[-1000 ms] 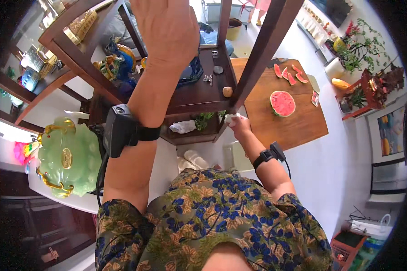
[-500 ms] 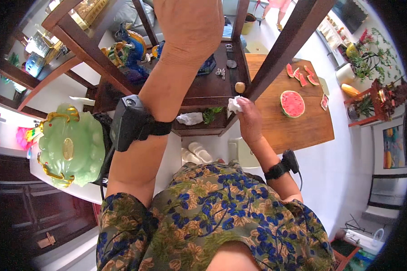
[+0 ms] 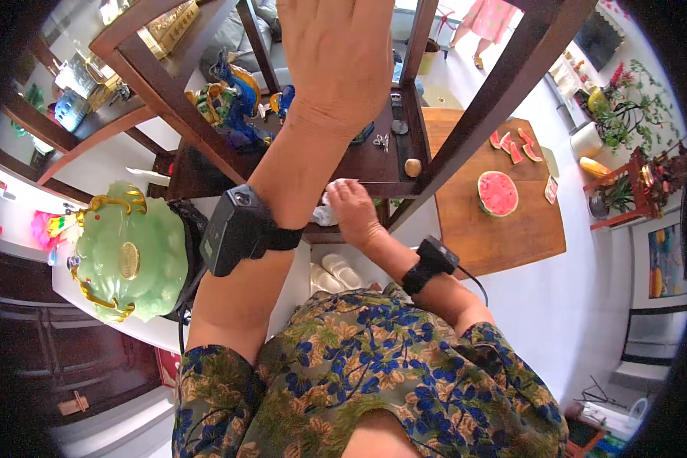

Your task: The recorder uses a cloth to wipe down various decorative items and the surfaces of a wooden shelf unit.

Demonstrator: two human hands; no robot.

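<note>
My left hand is raised close to the camera, back of the hand showing. Its fingers run out of the top of the picture, so what they touch is hidden. My right hand reaches down to the front edge of a dark wooden shelf and presses a white cloth against it. Both wrists carry black bands. Dark wooden posts of the shelf frame rise on either side of my arms.
A green ornament with gold trim sits at the left. A blue figurine and a small round object stand on the shelf. A wooden table holds a halved watermelon and slices. Potted plants stand at right.
My right hand with the white cloth has slid left along the shelf's front edge, away from the right post. My left hand stays raised.
</note>
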